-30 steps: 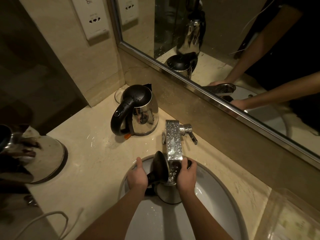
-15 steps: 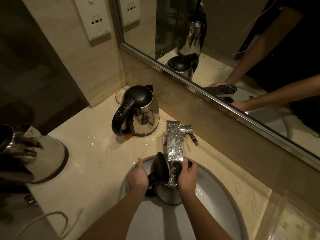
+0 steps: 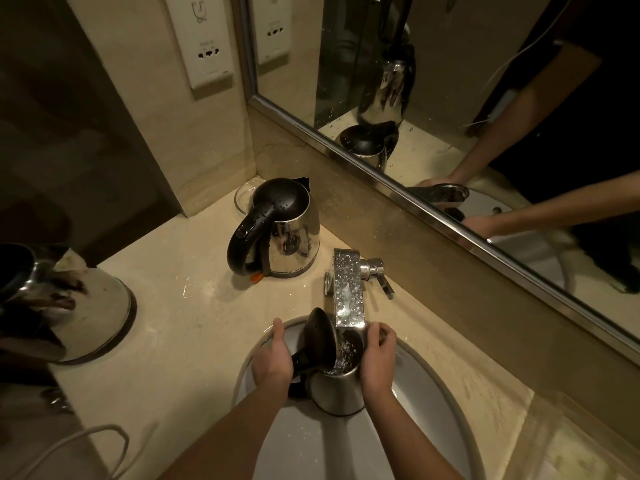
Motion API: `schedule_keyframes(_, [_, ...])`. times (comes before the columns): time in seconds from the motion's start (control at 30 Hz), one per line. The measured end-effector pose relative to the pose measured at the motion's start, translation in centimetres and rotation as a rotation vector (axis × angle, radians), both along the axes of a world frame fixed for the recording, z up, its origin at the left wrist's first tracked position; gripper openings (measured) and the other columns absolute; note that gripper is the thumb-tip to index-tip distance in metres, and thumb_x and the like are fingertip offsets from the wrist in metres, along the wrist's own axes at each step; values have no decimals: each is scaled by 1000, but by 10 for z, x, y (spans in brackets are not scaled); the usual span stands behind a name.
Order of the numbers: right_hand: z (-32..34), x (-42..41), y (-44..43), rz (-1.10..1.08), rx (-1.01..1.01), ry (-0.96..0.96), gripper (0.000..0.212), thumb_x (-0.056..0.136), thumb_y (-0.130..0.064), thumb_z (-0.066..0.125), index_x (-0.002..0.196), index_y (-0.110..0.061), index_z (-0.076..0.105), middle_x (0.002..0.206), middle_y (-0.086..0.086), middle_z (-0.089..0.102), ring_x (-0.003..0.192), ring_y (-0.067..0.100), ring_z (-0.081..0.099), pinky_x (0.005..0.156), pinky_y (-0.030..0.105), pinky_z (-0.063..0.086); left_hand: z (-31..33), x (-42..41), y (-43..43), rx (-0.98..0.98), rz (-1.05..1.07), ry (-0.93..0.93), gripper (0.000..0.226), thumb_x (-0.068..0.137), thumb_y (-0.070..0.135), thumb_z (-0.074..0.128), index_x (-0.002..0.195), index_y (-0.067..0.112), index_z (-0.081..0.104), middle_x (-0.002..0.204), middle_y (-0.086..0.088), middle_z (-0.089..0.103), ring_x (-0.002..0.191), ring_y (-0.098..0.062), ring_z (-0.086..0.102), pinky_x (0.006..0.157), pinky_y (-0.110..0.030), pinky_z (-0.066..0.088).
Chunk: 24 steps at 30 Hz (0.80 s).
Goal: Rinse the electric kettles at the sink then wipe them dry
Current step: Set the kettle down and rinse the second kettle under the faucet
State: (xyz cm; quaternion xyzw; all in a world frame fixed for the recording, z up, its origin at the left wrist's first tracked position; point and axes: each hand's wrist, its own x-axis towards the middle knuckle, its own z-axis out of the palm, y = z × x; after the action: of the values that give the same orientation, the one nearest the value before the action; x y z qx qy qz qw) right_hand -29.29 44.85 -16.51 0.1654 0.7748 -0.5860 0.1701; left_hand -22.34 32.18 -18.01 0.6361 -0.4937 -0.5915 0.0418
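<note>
A steel electric kettle (image 3: 335, 391) with its black lid flipped open stands in the white sink (image 3: 440, 407), right under the chrome faucet spout (image 3: 348, 294). Water glints inside its mouth. My left hand (image 3: 273, 358) grips its black handle, and my right hand (image 3: 378, 362) holds the steel body on the other side. A second steel kettle (image 3: 277, 233) with a closed black lid, wet with drops, stands on the counter at the back corner. A third kettle (image 3: 59, 303) lies partly out of frame at the left edge of the counter.
The beige stone counter (image 3: 180, 327) has a small puddle in front of the second kettle. A clear glass dish (image 3: 242, 199) sits behind that kettle. A mirror (image 3: 450, 98) runs along the back wall, a socket plate (image 3: 201, 39) on the left wall. A white cord (image 3: 86, 441) loops at lower left.
Both hands keep the same hold on the kettle under the spout. My right hand's fingers have shifted slightly on the body; nothing else has moved.
</note>
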Motion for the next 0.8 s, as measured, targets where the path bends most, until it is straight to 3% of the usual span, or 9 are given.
schedule_keyframes(0.07, [10,-5,4,-18,-9,29,27,104,-35,42,124,-19,48,109,2,57,99,18,54,81,30,36,1,0,0,-3,-10,-3,53,91,69,41,79,19,52,85,-7,59,90,-28,57,83,-40,47])
schedule_keyframes(0.17, [21,-15,10,-59,-30,77,25,104,-37,40,118,-19,51,100,3,60,89,20,58,75,33,43,5,0,0,-20,-12,7,52,93,65,41,66,20,46,71,-4,53,71,-21,53,68,-34,44])
schedule_keyframes(0.27, [31,-27,13,-82,-33,133,26,104,-39,38,110,-21,56,102,8,63,96,25,61,86,40,48,6,0,1,-43,-15,16,51,94,62,41,63,21,42,66,-2,48,61,-16,46,66,-34,42])
schedule_keyframes(0.43, [48,-41,7,-36,-87,126,43,106,-40,32,122,-13,62,110,8,64,103,25,61,93,42,48,2,0,0,-47,-40,-11,54,93,65,40,64,19,43,69,-5,52,64,-17,49,73,-37,43])
schedule_keyframes(0.57, [58,-39,0,-11,-102,117,39,106,-40,30,106,-23,64,104,-1,67,102,19,60,94,38,45,2,2,-1,-43,-48,-10,55,92,66,39,67,18,46,73,-6,55,72,-22,54,76,-38,46])
schedule_keyframes(0.67, [57,-36,2,-10,-74,111,48,106,-41,30,126,-12,62,119,6,65,107,21,58,92,36,42,4,2,-2,-54,-68,-23,56,92,67,38,68,18,50,77,-8,58,85,-29,59,82,-42,50])
schedule_keyframes(0.8, [54,-34,1,-2,-47,99,52,105,-44,30,135,-10,57,130,10,61,117,24,56,98,37,41,3,3,-2,-71,-76,-23,53,91,70,36,71,23,50,84,-9,59,95,-34,60,90,-48,51])
